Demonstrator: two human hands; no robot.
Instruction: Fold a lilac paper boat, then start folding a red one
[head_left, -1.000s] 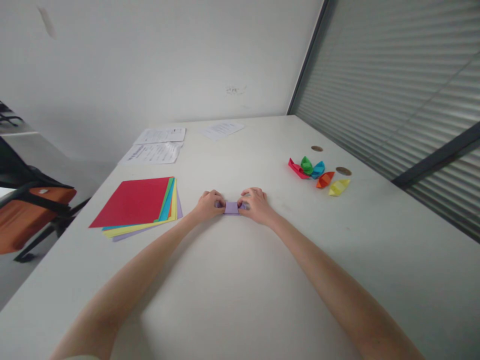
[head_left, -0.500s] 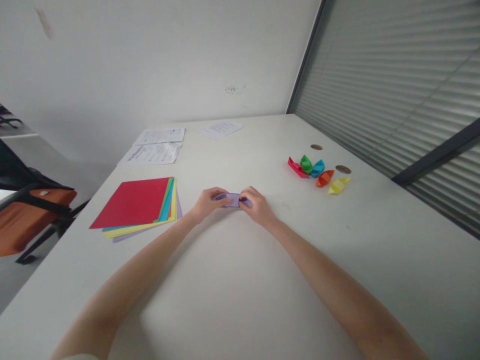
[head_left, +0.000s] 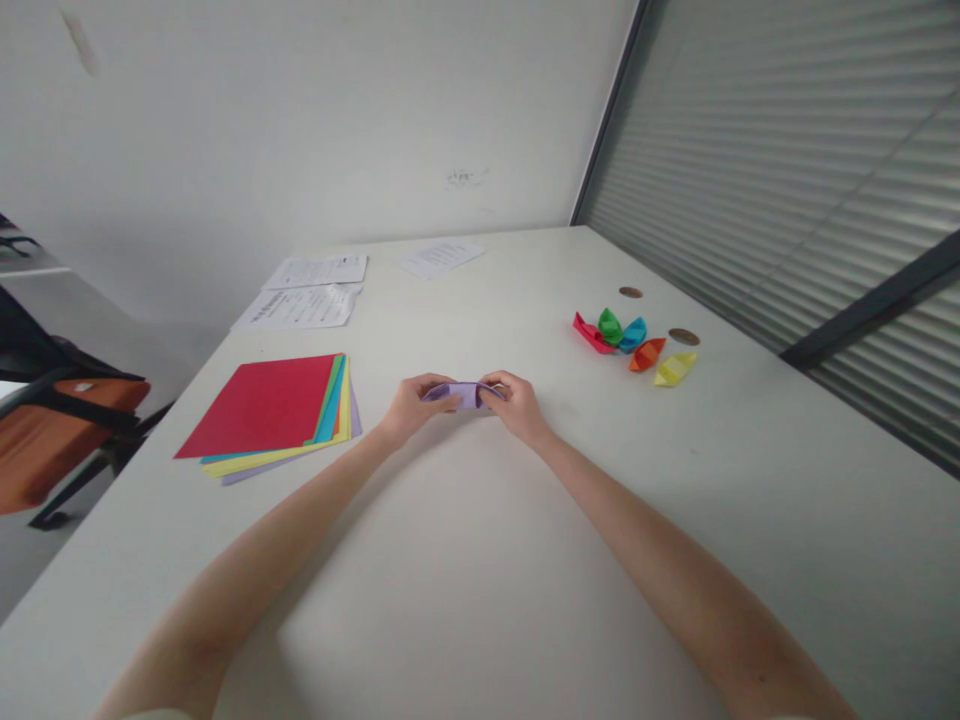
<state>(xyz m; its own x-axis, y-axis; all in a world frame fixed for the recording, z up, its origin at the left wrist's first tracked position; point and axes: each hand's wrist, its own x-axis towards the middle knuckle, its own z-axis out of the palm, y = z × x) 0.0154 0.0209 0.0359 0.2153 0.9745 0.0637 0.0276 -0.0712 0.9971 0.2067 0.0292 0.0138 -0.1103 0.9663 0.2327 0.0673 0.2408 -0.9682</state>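
Observation:
A small piece of folded purple paper (head_left: 466, 396) is held between my two hands over the middle of the white table. My left hand (head_left: 416, 405) pinches its left end, thumb in front and fingers behind. At the right end, my right hand (head_left: 517, 405) grips the paper between thumb and fingers. The ends of the paper are partly hidden by the fingers; its flat middle faces me.
A fanned stack of coloured paper sheets (head_left: 262, 405), red on top, lies to the left. Several small folded paper boats (head_left: 634, 335) sit at the right near two round brown table inserts (head_left: 683, 337). Printed sheets (head_left: 304, 305) lie at the back left. An orange chair (head_left: 67, 430) stands beyond the left edge.
The right fingers have shifted slightly on the right end of the purple paper, and more of its upper edge shows. The view has moved very slightly.

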